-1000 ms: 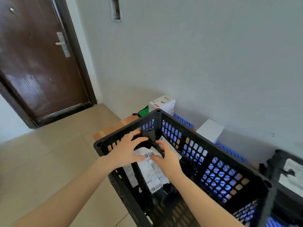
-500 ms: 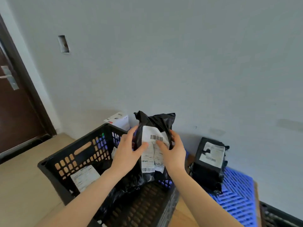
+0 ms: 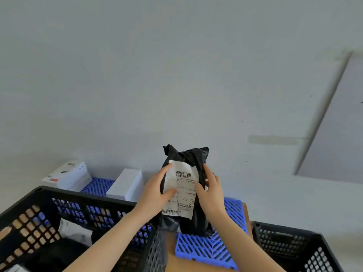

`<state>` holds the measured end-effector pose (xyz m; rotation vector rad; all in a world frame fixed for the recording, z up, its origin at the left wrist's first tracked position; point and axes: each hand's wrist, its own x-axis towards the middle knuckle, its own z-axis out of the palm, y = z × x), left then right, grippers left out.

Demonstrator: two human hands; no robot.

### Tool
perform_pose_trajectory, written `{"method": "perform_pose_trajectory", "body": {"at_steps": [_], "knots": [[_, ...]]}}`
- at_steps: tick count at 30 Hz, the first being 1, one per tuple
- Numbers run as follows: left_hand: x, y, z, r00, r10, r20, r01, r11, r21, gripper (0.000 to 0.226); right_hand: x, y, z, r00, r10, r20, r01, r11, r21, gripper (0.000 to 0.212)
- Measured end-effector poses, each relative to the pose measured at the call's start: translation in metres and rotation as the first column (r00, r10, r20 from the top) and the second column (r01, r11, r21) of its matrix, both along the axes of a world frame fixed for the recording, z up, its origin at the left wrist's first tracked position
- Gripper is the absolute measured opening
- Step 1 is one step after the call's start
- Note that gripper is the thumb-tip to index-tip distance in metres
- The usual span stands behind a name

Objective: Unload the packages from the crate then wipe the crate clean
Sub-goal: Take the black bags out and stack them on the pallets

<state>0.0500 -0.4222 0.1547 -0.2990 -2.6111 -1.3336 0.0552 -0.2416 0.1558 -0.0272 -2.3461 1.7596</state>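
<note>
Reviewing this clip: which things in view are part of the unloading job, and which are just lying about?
Job: black package, held by left hand and right hand; black crate; grey package left inside it; blue mat below.
Lying about: plain white box; printed white box; second crate on the right.

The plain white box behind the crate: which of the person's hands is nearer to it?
Left. The left hand grips the black package just right of the white box; the right hand holds the package's other side, farther from it.
</note>
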Motion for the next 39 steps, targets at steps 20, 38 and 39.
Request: {"method": "perform_pose_trajectory", "body": {"at_steps": [20,38,39], "knots": [[-0.17,0.028,-0.104,0.881,-0.179,0.438,0.208,0.978,-0.018,0.073,-0.121,0.028,-0.119,0.945,-0.186,0.268,0.145,0.976,0.165,0.051],[-0.138,-0.022,-0.059,0.977,-0.014,0.215,0.04,0.992,-0.116,0.053,-0.103,0.019,-0.089,0.967,-0.208,0.147,0.161,0.947,0.279,0.045],[-0.128,-0.031,-0.049,0.987,0.004,0.159,0.012,0.995,-0.1,0.047,-0.097,0.015,-0.081,0.971,-0.202,0.128,0.162,0.95,0.267,0.044]]}}
